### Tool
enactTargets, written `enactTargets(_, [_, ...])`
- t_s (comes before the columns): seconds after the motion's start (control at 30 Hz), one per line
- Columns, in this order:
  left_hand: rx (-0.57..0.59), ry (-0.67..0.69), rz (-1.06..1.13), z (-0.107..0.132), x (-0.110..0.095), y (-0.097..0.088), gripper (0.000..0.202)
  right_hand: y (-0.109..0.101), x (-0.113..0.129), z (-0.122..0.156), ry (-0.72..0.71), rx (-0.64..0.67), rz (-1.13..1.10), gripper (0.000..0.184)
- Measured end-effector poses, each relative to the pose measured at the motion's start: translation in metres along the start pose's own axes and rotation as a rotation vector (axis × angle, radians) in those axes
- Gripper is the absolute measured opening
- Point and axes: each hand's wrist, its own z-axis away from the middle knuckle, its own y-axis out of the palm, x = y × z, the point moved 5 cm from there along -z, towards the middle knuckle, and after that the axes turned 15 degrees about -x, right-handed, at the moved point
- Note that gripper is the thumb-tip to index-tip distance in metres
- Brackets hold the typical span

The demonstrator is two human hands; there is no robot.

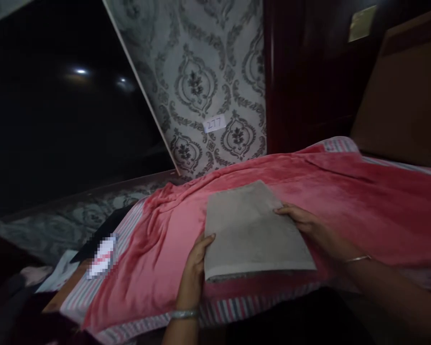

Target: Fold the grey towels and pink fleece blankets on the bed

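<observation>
Head view: a folded grey towel (253,232) lies flat on a pink blanket (345,201) spread over a bed with a striped sheet (222,311). Left hand (196,270), bangle (184,314) at the wrist, grips the towel's left edge near its front corner, thumb on top. Right hand (309,225), thin bangle (357,259) at the wrist, grasps the towel's right edge, fingers resting on the upper face. Behind the bed: patterned wallpaper (208,72) bearing a small label (214,124), beside a dark wooden panel (309,72). At left, a dark screen (57,105).
</observation>
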Motion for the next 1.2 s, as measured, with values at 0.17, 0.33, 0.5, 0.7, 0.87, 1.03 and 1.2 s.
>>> enactTargets(0.17, [-0.071,-0.168,-0.049,-0.014,-0.008,0.001,0.023,-0.013,-0.025,-0.026,0.123,-0.063,-0.148,0.064])
enactTargets(0.33, [-0.195,-0.129,-0.117,-0.043,-0.037,0.021,0.023,-0.016,-0.036,-0.029,0.093,-0.024,-0.204,0.071])
enactTargets(0.5, [-0.219,0.005,-0.119,-0.062,-0.06,0.046,0.039,-0.004,-0.013,-0.022,-0.007,0.067,-0.128,0.075])
enactTargets(0.7, [-0.242,0.198,-0.042,-0.063,-0.077,0.05,0.035,-0.001,0.023,-0.034,-0.151,0.046,-0.063,0.08])
enactTargets(0.87, [-0.277,0.116,-0.07,-0.064,-0.057,0.039,0.038,-0.004,0.007,-0.056,0.023,-0.015,-0.012,0.08])
enactTargets(1.03, [-0.145,-0.012,-0.075,-0.064,-0.045,0.03,0.036,-0.008,-0.005,-0.033,0.072,0.092,-0.115,0.06])
enactTargets(1.2, [-0.162,-0.06,-0.101,-0.068,-0.045,0.029,0.026,-0.029,-0.021,0.011,0.067,0.148,-0.162,0.042])
